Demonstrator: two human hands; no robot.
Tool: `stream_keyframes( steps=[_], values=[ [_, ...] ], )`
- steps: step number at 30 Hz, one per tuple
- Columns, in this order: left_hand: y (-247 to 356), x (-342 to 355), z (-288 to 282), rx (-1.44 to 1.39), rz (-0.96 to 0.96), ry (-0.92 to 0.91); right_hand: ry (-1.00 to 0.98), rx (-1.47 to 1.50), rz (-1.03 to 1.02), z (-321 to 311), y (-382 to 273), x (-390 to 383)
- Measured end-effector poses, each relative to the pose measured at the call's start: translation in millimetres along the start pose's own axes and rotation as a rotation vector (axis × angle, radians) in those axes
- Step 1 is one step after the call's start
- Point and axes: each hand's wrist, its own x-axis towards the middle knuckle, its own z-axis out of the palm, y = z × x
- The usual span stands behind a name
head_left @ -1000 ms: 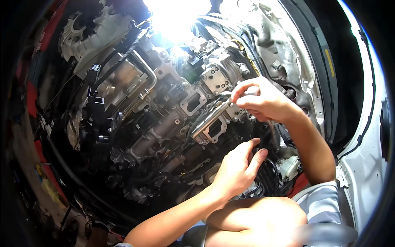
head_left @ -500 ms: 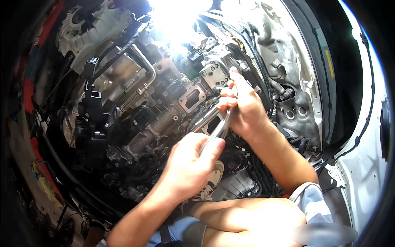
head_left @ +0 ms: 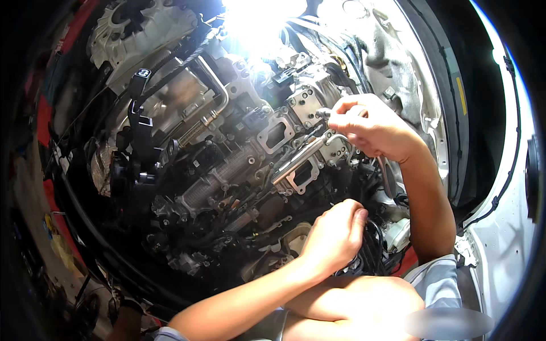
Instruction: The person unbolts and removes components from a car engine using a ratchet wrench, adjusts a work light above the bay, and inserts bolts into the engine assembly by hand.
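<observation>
Right hand point(head_left: 375, 128): clamped by its grip on a metal tool point(head_left: 388, 177).
Tool: at the engine's point(head_left: 219, 179) right side, tip beside a bolted plate point(head_left: 304, 105), contact unclear.
Left hand point(head_left: 335, 236): curled, grip's inside hidden; cannot tell if holding.
Marks: white on black clip point(head_left: 137, 86); yellow strip point(head_left: 460, 95) at right, unreadable.

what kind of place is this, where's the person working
Most likely a vehicle's engine bay, perhaps in a repair workshop: an exposed engine fills the middle, a white body panel curves along the right, and a bright light shines at the top.
</observation>
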Motion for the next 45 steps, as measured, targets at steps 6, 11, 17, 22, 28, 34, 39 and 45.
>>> stream_keyframes(
  steps=[6, 11, 17, 22, 28, 34, 39, 45],
  values=[
    [19, -8, -92, 0.056, 0.078, 0.284, 0.065, 0.233, -0.018, 21, -4, 34],
    [23, -5, -102, -0.010, -0.038, 0.188, 0.077, 0.489, 0.097, 37, -12, 41],
    [21, 2, -105, -0.127, -0.223, -0.027, 0.268, 1.242, -0.079, 64, -2, 43],
    [44, 17, -197, 0.264, -0.145, -0.042, 0.419, 1.367, -0.240, 95, -3, 41],
    [61, 34, -194, 0.235, -0.070, 0.287, 0.447, 1.307, -0.155, 86, -17, 43],
    [37, 14, -162, 0.378, 0.190, -0.010, 0.174, 1.055, -0.105, 60, -9, 50],
    [16, 2, -82, 0.071, -0.237, -0.326, 0.050, 0.646, 0.110, 48, -11, 41],
    [-7, 17, -28, -0.088, -0.122, -0.153, -0.064, 0.135, 0.030, 18, -10, 45]
  ],
)
